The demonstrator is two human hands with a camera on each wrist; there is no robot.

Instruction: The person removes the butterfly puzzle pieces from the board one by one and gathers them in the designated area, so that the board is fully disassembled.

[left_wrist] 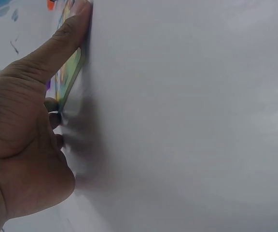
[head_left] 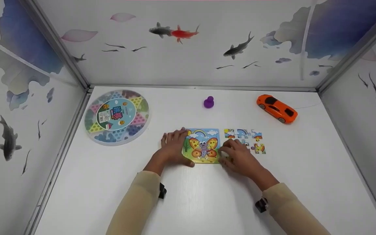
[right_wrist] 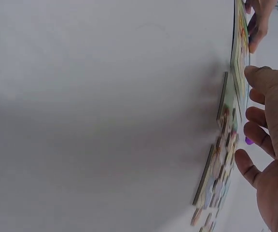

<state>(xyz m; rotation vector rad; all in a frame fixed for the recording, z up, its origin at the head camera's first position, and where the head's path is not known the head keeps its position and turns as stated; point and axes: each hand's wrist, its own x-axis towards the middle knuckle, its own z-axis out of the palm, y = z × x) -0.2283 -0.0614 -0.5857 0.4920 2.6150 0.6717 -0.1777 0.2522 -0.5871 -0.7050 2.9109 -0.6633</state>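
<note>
A square butterfly jigsaw puzzle board (head_left: 203, 143) lies flat on the white table. My left hand (head_left: 174, 148) holds its left side, with the thumb at the near corner and the fingers towards the far corner. In the left wrist view the thumb (left_wrist: 64, 46) lies along the board's edge. At the right edge is my right hand (head_left: 240, 158), its fingers loosely bent and its fingertips near the board. No held piece shows in the right wrist view. Loose jigsaw pieces (head_left: 259, 148) lie beyond and to the right of that hand, which partly hides some of them.
A round Chinese checkers box (head_left: 117, 117) lies at the back left. Behind the board stands a small purple object (head_left: 209, 102), and an orange toy car (head_left: 276, 109) is at the back right. Printed wall panels (head_left: 194, 65) enclose the table's back and sides.
</note>
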